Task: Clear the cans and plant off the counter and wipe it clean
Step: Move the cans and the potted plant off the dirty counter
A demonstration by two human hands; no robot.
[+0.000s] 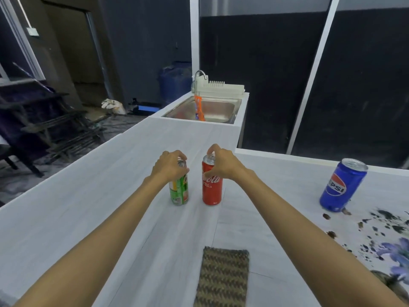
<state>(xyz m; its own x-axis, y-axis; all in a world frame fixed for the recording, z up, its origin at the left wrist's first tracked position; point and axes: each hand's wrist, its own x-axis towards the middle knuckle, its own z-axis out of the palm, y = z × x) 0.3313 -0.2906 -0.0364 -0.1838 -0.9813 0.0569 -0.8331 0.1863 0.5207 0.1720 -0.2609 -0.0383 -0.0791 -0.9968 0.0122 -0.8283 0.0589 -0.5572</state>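
Observation:
Two cans stand upright side by side mid-counter. My left hand (170, 166) grips the top of the green can (179, 192) from above. My right hand (221, 162) grips the top of the red cola can (211, 189) the same way. A blue Pepsi can (342, 185) stands apart at the right. Dark soil crumbs (380, 224) lie scattered on the white counter (88, 207) near it. The plant (396, 255), with purple flowers, shows partly at the right edge. A brown woven cloth (223, 278) lies near me.
A steel sink (212, 108) with a faucet, a white dish rack (221, 87) and an orange bottle (198, 107) sits at the counter's far end. Dark chairs (39, 120) stand on the floor to the left. Dark panels form the wall behind.

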